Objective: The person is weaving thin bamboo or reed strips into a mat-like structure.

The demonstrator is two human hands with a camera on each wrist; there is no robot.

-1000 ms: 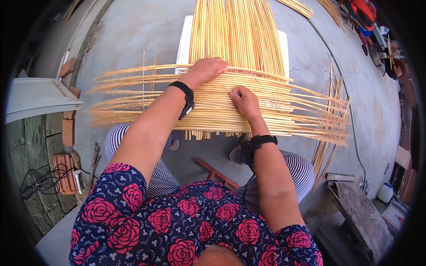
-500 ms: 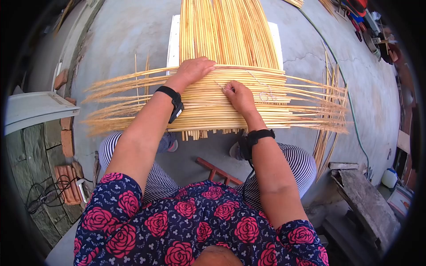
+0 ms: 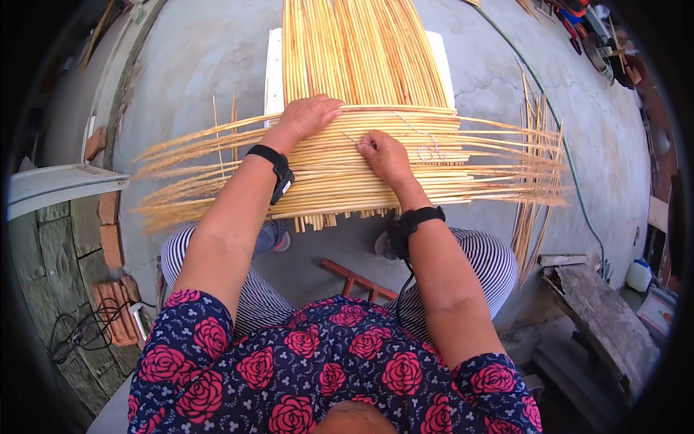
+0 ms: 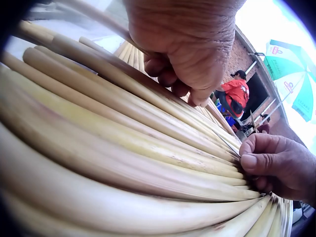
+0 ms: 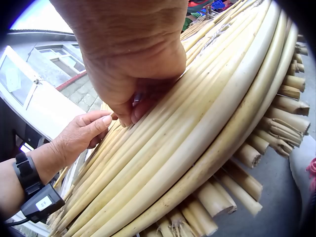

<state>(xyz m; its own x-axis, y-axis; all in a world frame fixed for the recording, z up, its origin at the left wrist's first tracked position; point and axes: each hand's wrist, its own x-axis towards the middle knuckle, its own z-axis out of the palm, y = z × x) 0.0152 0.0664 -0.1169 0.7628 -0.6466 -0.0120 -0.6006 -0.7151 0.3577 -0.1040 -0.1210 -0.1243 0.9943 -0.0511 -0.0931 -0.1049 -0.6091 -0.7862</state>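
Observation:
A layer of long pale sorghum-like stalks [image 3: 318,173] lies crosswise over lengthwise stalks [image 3: 361,54], feathery heads fanning out at both sides. At the far edge of this layer, my left hand [image 3: 309,117] holds the outermost stalk [image 4: 106,19], fingers curled over it in the left wrist view. Nearer the middle, my right hand [image 3: 384,158] pinches a thin needle [image 4: 226,141] between thumb and fingertips, low against the stalks. The needle's shaft points toward the left hand. White thread [image 3: 413,130] trails loosely across the stalks right of my right hand.
A white board [image 3: 273,69] shows beneath the stalks. Loose stalks [image 3: 531,166] lie on the concrete floor at right, near a green hose [image 3: 538,83]. A weathered plank [image 3: 600,318] stands at lower right. A person in red [image 4: 236,94] sits beyond, by an umbrella [image 4: 291,74].
The head view has shifted, so the stalks and both hands appear further left. The left hand keeps its place on the far stalk; the right hand keeps pinching the needle, with little movement.

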